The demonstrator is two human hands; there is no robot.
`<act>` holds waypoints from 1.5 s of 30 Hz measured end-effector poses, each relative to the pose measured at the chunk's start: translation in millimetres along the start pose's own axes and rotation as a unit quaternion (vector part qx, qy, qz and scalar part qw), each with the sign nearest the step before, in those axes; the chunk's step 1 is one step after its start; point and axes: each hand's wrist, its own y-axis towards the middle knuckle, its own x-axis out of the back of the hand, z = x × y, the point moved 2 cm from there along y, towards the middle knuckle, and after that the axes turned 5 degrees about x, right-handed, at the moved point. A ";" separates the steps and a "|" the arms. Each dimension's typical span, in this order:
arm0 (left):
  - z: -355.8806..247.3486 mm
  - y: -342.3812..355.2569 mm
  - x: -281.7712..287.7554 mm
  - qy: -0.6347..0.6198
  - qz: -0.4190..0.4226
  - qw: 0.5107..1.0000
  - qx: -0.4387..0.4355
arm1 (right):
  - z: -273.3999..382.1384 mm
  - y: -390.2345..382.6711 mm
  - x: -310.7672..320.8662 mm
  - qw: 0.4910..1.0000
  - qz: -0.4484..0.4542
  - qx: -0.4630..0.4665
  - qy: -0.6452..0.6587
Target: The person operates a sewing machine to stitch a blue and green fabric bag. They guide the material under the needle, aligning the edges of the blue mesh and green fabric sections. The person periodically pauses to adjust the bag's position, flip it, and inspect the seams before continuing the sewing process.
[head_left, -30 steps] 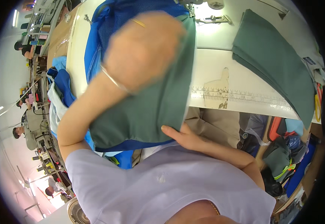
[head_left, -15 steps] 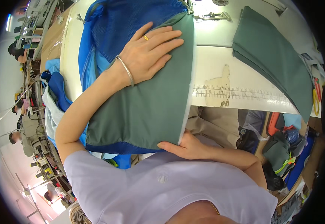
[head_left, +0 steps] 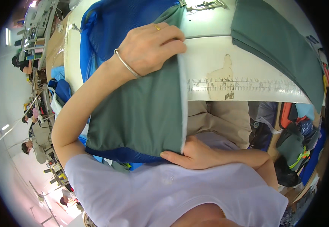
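A dark green fabric panel [head_left: 141,117] with a whitish right edge lies over blue mesh fabric [head_left: 122,28] and hangs off the front of the sewing table. My left hand [head_left: 149,49] has its fingers curled over the panel's right edge, just below the metal presser foot [head_left: 182,3]. At the lower right corner, my right hand [head_left: 194,153] pinches the same edge between thumb and fingers, close to my body. Part of the presser foot is cut off by the top of the view.
A folded green fabric piece [head_left: 274,49] lies on the right of the white table [head_left: 206,49]. A printed ruler strip [head_left: 247,85] runs along its front edge. Cloth scraps [head_left: 293,143] fill a bin at lower right. Several people and machines are at far left.
My left hand has gone from lying flat with stretched fingers to curled fingers on the panel's edge. My right hand keeps its pinch. The whole view has shifted slightly.
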 end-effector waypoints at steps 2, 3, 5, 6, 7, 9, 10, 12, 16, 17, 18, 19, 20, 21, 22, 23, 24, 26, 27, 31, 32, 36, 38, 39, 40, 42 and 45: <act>2.5 1.6 4.2 -0.002 0.040 0.999 0.017 | 9.9 0.8 -0.5 1.000 -0.023 0.008 -0.006; 3.3 2.1 4.8 -0.014 0.037 0.999 0.028 | 14.6 1.1 -0.2 0.999 -0.033 0.012 -0.009; 3.7 4.3 5.8 -0.040 0.029 0.997 0.051 | 25.6 2.7 2.5 0.997 -0.006 0.030 -0.067; -0.3 5.4 7.7 -0.096 0.024 0.985 0.139 | 28.0 3.4 3.7 0.995 0.011 0.038 -0.097; -10.1 8.8 9.2 -0.155 0.020 0.962 0.223 | 30.6 3.8 2.7 0.991 0.002 0.050 -0.126; -21.2 14.2 7.2 -0.238 -0.013 0.911 0.336 | 36.0 5.2 -2.1 0.980 -0.012 0.074 -0.185; -22.3 14.8 4.9 -0.214 -0.007 0.902 0.374 | 40.1 5.1 -1.9 0.979 -0.018 0.079 -0.187; -23.1 13.2 1.8 -0.164 0.002 0.879 0.448 | 49.2 3.8 -0.9 0.977 -0.030 0.090 -0.193; -20.4 8.5 -0.5 -0.321 0.008 0.756 0.571 | 33.3 -0.7 -3.6 0.983 -0.017 0.101 -0.153; -18.9 4.6 -0.9 -0.343 0.033 0.735 0.584 | 22.0 -4.1 -6.6 0.984 -0.014 0.097 -0.149; -17.7 2.6 -2.8 -0.368 0.058 0.713 0.594 | 16.4 -6.7 -6.4 0.985 -0.013 0.090 -0.146; -17.1 2.8 -3.8 -0.354 0.064 0.722 0.591 | 12.5 -9.6 -4.0 0.988 -0.018 0.076 -0.130; -16.7 3.6 -5.2 -0.341 0.070 0.731 0.587 | 9.4 -11.4 -0.3 0.991 -0.022 0.062 -0.113; -16.6 2.9 -6.3 -0.327 0.074 0.739 0.585 | 7.4 -12.6 4.5 0.994 -0.023 0.048 -0.097; -15.3 2.7 -7.4 -0.309 0.079 0.750 0.580 | 8.6 -13.8 11.2 0.980 -0.038 0.070 -0.182; -13.2 2.8 -8.6 -0.291 0.085 0.760 0.574 | 11.5 -14.6 19.5 0.958 -0.051 0.093 -0.265; -12.0 3.0 -10.8 -0.274 0.092 0.770 0.568 | 15.7 -14.6 28.7 0.930 -0.066 0.114 -0.344; -10.9 7.5 -7.8 -0.244 0.109 0.776 0.572 | 32.6 -6.9 54.0 0.857 -0.132 0.179 -0.465; -10.4 9.4 -7.7 -0.230 0.117 0.778 0.573 | 36.4 -2.3 65.6 0.810 -0.200 0.211 -0.509; -10.0 9.3 -10.5 -0.203 0.104 0.806 0.545 | 47.8 49.0 114.6 0.684 -0.299 0.285 -0.602; -11.1 7.0 -11.1 -0.186 0.096 0.826 0.522 | 46.0 55.4 117.3 0.678 -0.287 0.268 -0.621; -22.3 6.2 -1.8 -0.205 0.119 0.852 0.467 | 34.7 70.1 122.1 0.690 -0.238 0.160 -0.664; -22.5 -0.5 -0.1 -0.257 0.121 0.831 0.479 | 33.1 68.4 119.9 0.681 -0.249 0.164 -0.669; -22.7 -5.4 -0.5 -0.291 0.105 0.819 0.484 | 33.1 68.1 119.3 0.681 -0.243 0.164 -0.671; -22.7 -9.4 -0.7 -0.324 0.090 0.806 0.487 | 33.7 67.6 119.3 0.681 -0.238 0.165 -0.673; -22.5 -15.0 2.3 -0.331 0.072 0.815 0.470 | 35.1 67.5 119.7 0.683 -0.226 0.167 -0.675; -17.6 -19.7 2.9 -0.341 0.012 0.823 0.454 | 36.1 67.8 121.1 0.703 -0.225 0.168 -0.653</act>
